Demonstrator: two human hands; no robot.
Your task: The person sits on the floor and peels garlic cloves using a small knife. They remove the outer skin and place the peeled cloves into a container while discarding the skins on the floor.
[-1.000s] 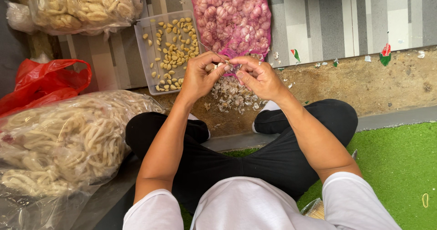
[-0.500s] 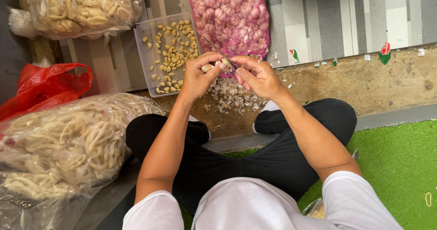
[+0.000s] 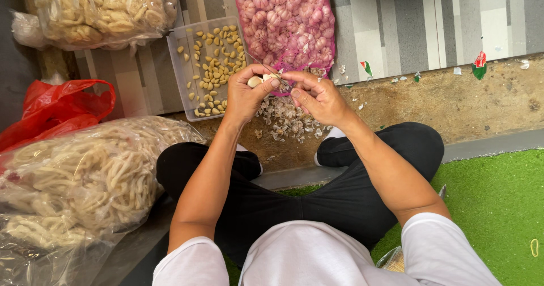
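At the centre of the frame, just above our crossed legs in black trousers (image 3: 317,206), we list our two hands, held close together. Left hand (image 3: 245,96): fingers curled shut around a pale garlic clove (image 3: 255,81), pinched between thumb and fingertips. Right hand (image 3: 317,96): fingers drawn together at the clove; a thin blade-like sliver shows at the fingertips, but we cannot tell for certain what it grips.

Directly beneath the hands, on the bare brown ground: a heap of papery garlic skins (image 3: 286,122).

Upper centre, just beyond the hands: a pink mesh sack of whole garlic bulbs (image 3: 289,20), its lower edge near our knuckles.

Left of the sack, touching or just beside it: a clear plastic tray (image 3: 177,65) holding a scatter of peeled cloves (image 3: 212,65).

Upper left: a clear bag of pale crackers (image 3: 96,8).

Left edge, middle: a red plastic bag (image 3: 51,110), crumpled.

Lower left: a large clear bag of pale, strip-shaped crackers (image 3: 79,178), lying beside our left knee.

Upper right: a grey striped mat (image 3: 430,20), with small scraps of wrapper along its near edge.

Lower right: green artificial turf (image 3: 498,206), beside our right thigh.
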